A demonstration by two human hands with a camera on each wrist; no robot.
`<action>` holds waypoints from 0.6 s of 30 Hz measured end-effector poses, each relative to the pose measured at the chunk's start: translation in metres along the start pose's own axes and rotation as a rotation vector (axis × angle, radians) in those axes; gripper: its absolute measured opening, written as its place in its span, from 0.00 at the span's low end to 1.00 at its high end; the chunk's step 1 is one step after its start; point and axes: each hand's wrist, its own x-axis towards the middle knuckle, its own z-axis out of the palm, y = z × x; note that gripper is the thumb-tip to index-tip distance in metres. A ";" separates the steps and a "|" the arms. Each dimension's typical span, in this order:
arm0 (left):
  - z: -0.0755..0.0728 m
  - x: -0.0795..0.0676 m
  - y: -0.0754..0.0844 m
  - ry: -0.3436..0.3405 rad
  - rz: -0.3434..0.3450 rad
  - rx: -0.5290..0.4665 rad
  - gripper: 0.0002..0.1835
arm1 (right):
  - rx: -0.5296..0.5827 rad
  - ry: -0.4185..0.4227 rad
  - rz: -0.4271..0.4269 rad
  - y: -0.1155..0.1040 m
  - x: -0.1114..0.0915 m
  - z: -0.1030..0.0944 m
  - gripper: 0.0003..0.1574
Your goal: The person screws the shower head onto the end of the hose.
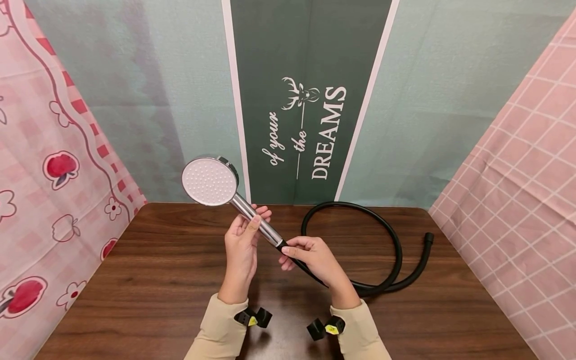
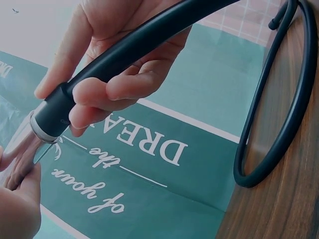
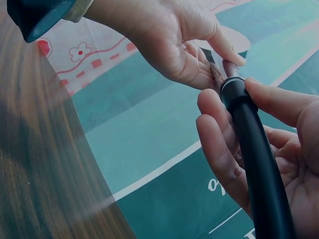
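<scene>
A chrome shower head (image 1: 209, 181) with a round white spray face is held up over the table, tilted to the upper left. My left hand (image 1: 242, 245) grips its chrome handle (image 1: 270, 233), thumb across the front. At the handle's lower end sits the black hose connector (image 2: 54, 112), joined to a black shower hose (image 1: 377, 220). My right hand (image 1: 315, 257) pinches that connector between thumb and fingers. In the right wrist view the connector (image 3: 233, 92) meets the handle's end, with the hose running down past the right palm.
The hose loops over the brown wooden table (image 1: 180, 280) to the right, its free end (image 1: 429, 239) pointing away from me. A green cloth backdrop (image 1: 297, 50) with white lettering stands behind. Patterned pink cloths hang at the left (image 1: 54, 125) and right (image 1: 531, 175).
</scene>
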 end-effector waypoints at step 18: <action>0.001 -0.001 0.001 0.002 -0.012 -0.006 0.19 | 0.050 -0.032 -0.012 -0.001 -0.001 -0.001 0.22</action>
